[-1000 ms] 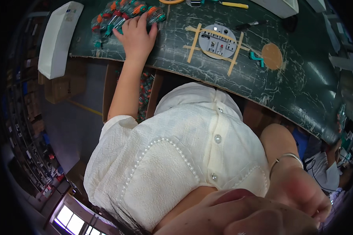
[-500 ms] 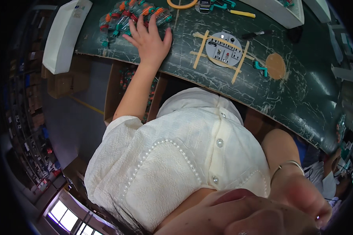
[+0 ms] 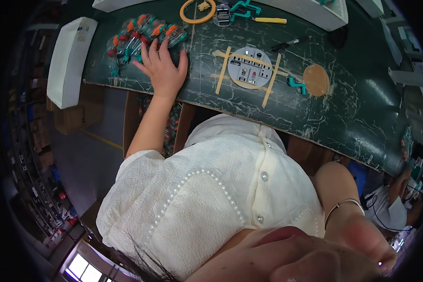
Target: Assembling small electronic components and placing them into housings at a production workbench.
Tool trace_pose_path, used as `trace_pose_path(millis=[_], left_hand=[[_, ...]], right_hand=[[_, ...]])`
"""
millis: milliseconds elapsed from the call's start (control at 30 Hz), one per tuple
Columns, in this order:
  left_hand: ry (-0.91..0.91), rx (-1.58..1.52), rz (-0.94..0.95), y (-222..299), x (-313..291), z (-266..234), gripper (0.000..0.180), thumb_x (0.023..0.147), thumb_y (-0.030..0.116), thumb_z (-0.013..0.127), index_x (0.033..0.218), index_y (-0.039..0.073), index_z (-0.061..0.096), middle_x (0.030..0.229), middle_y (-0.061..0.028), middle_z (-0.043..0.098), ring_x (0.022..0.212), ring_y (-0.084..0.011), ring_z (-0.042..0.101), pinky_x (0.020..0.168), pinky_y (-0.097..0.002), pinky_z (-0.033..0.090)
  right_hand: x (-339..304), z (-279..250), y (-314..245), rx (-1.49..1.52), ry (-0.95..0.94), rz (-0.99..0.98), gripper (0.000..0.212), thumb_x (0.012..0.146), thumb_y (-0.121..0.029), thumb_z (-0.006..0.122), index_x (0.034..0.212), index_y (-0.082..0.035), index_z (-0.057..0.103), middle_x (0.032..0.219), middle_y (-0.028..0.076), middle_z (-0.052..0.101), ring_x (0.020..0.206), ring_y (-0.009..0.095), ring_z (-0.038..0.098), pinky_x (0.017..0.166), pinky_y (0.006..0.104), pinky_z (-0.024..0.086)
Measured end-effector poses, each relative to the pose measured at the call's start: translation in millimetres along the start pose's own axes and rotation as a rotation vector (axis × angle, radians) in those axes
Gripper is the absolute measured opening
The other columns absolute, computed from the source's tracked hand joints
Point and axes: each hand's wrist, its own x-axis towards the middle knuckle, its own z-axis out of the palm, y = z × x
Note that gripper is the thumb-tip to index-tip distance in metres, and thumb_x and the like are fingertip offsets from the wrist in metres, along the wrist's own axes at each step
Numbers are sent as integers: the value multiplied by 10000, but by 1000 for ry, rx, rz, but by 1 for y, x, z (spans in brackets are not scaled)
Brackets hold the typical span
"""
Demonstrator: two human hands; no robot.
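My left hand [image 3: 164, 70] lies at the near right edge of a pile of clear plastic pieces [image 3: 138, 40] with orange, red and teal parts. Its fingers are spread, the tips touching or just over the nearest pieces, and nothing is gripped. My right hand [image 3: 369, 239] is raised beside my head at the lower right, the wrist in a bangle; its fingers are hidden. On the green table, a round grey slotted plate [image 3: 250, 67] sits among strips of tan tape. Right of it are a teal crank-shaped piece [image 3: 297, 85] and a flat brown disc [image 3: 316, 80].
White trays stand at the table's left end [image 3: 73, 63] and far right [image 3: 310, 13]. Along the back lie a yellow ring [image 3: 183, 18], a tool with a yellow handle [image 3: 270, 20] and a black pen [image 3: 291, 43]. Another person [image 3: 390, 207] is at right.
The view has shifted, so the table and what lies on it appear lower and further left. My left hand stays spread at the pile; my right hand remains by my head.
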Motion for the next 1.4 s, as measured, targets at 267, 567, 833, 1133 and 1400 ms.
trace_pose_path(millis=[267,567,833,1133,1400], left_hand=[[-14,-30,-12,3,6,1,569,850,377,676,1319,80,554,1371,-178,498,1355,-438,337,1025,-786,154],[12,-77,-91,-1,-1,0,569,848,378,675,1313,72,553,1366,-186,490,1342,-453,337,1019,-791,145],[19,-99,-72,5,3,1,566,859,382,668,1311,65,545,1376,-182,484,1352,-446,324,1038,-780,116],[15,-78,-79,1,-1,1,565,864,386,665,1308,60,542,1378,-175,489,1352,-438,329,1047,-777,107],[12,-15,-20,10,8,4,549,845,373,679,1276,52,564,1347,-204,504,1339,-462,348,1002,-812,161]], right_hand=[[-25,6,-3,-41,387,-64,156,952,-287,560,937,-135,590,978,23,601,873,150,486,894,368,343],[-8,15,-8,95,2,-105,362,1005,-280,502,1218,-2,594,1249,157,625,1159,274,529,1015,413,356],[1,64,-14,-9,390,-119,157,951,-276,516,953,-142,599,968,22,622,926,148,514,908,381,327],[-11,35,-20,-110,290,-125,142,954,-266,527,960,-145,601,977,10,618,964,140,508,920,378,324],[-31,8,-21,-71,481,-163,124,945,-256,567,970,-140,601,988,4,612,957,148,502,921,364,320]])
